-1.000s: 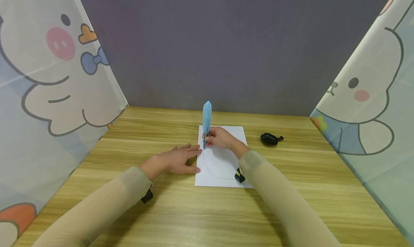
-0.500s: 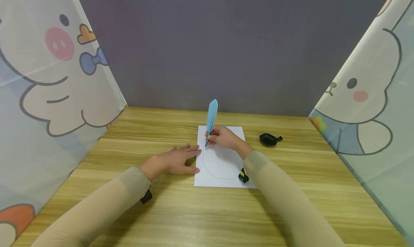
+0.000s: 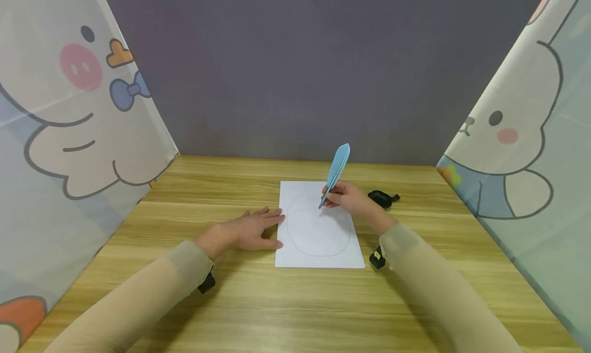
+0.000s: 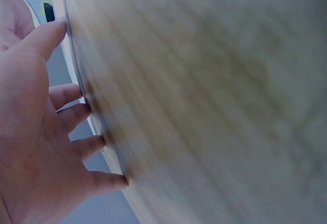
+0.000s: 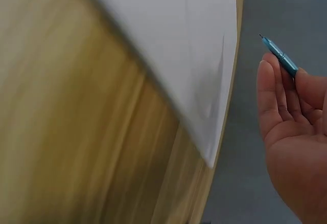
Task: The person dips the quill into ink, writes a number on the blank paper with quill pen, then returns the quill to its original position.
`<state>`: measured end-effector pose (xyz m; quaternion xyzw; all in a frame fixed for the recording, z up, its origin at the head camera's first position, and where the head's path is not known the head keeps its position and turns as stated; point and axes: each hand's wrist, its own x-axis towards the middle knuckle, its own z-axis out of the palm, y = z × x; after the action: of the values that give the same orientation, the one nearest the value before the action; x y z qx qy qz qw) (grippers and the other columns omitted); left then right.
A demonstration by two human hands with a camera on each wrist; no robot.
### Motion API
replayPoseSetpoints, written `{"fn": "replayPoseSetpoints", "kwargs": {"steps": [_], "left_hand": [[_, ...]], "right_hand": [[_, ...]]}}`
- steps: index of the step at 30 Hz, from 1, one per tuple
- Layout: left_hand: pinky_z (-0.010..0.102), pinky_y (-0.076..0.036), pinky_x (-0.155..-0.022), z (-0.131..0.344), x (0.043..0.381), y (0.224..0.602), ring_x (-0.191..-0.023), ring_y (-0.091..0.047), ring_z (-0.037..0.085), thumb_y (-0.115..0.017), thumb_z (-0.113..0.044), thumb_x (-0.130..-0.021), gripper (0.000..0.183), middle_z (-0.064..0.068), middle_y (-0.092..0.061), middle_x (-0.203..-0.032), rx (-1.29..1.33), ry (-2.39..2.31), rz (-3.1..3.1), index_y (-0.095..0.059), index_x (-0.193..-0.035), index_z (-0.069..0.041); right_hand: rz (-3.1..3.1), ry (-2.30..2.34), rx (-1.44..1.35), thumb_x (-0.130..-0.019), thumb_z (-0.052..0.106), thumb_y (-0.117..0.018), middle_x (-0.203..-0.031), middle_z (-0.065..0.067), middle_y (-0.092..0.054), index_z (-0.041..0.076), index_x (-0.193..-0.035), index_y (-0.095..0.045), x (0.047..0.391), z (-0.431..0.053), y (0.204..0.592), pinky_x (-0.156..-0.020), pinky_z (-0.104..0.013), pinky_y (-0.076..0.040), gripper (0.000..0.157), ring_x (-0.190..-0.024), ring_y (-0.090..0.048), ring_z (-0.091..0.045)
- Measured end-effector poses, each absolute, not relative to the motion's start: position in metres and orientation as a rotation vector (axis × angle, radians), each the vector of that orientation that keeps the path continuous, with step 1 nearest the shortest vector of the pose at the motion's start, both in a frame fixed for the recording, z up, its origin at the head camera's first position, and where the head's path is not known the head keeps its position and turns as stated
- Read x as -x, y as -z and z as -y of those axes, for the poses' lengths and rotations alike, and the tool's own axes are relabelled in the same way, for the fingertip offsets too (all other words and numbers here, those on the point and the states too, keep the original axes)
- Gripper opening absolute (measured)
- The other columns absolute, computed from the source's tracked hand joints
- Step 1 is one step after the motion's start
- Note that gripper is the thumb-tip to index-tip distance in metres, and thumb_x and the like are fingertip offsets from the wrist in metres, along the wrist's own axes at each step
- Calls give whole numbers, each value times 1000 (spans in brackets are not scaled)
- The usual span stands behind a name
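A white sheet of paper (image 3: 318, 240) lies on the wooden table, bearing a thin drawn rounded outline and a faint line across its upper part. My right hand (image 3: 350, 196) pinches a pen with a light blue feather-shaped top (image 3: 339, 163) between thumb and fingers, over the sheet's upper right. In the right wrist view the pen's metallic blue barrel (image 5: 278, 55) points away from the fingers, its tip apart from the paper. Fingers spread, my left hand (image 3: 254, 231) rests flat on the table, with fingertips at the paper's left edge. The left wrist view shows those fingers (image 4: 76, 114) against the tabletop.
A small black rounded object with a short tab (image 3: 382, 199) sits right of the paper, just behind my right hand. Grey fabric (image 3: 295, 76) stands along the table's back. Cartoon-printed cloth flanks the left (image 3: 60, 137) and right (image 3: 512, 137) sides.
My right hand has moved right with the pen from the sheet's left side, the pen leaning further right. More of the drawn outline shows now. The left hand keeps its place.
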<state>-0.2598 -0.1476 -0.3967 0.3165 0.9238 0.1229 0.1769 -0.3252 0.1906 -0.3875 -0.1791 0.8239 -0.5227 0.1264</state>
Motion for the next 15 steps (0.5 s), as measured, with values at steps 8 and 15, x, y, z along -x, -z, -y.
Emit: {"fn": "replayPoseSetpoints", "kwargs": {"steps": [8,15], "left_hand": [[79,-10,-132,147,258,395,-172,-10,42,-59,-63,-108,88,4,-15,-186,-886,-345,-2611,-27,-177,-19],[80,-11,-131,146,257,395,-172,-9,42,-60,-61,-109,86,4,-16,-186,-882,-372,-2598,-28,-176,-19]], "right_hand": [[-2406,1599,485,-117,8,-51,-126,-24,-71,-14,-139,-57,314,-239,387,-107,-45,-62,32,-106,-73,-15],[-2431,1621,457,-116,6,-51,-125,-28,-71,-20,-139,-53,304,-264,390,-106,-47,-62,34,-109,-75,-23]]}}
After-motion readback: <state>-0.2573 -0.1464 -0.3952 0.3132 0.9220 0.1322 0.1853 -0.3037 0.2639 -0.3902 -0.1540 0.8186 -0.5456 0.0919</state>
